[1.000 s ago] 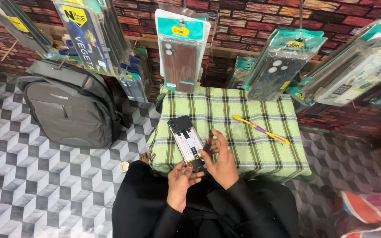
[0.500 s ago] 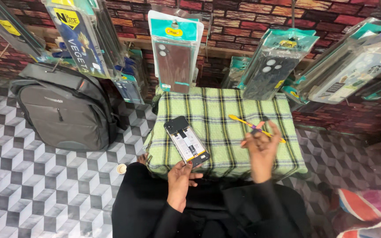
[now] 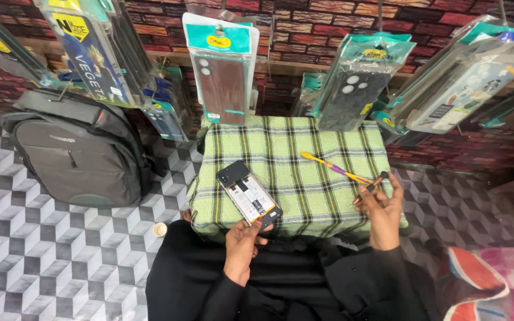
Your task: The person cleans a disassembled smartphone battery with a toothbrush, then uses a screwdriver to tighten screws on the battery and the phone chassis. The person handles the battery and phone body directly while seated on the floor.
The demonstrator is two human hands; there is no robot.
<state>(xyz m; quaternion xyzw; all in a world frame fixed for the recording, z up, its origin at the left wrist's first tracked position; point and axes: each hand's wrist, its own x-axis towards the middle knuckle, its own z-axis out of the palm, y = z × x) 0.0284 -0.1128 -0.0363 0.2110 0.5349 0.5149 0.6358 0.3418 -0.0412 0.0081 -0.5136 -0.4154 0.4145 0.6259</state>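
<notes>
Head cam view: left hand (image 3: 242,245) has its fingers pinched on the lower end of an opened phone (image 3: 248,194), back cover off and insides showing, lying at about 8 o'clock on the green plaid cloth (image 3: 292,154). Right hand (image 3: 381,209) is over at 4 o'clock, fingers closed around a small dark-tipped screwdriver (image 3: 371,186). A yellow and purple pry tool (image 3: 333,169) lies just beside it at 2 o'clock. Grey backpack (image 3: 78,151) sits off at 9 o'clock on the floor.
</notes>
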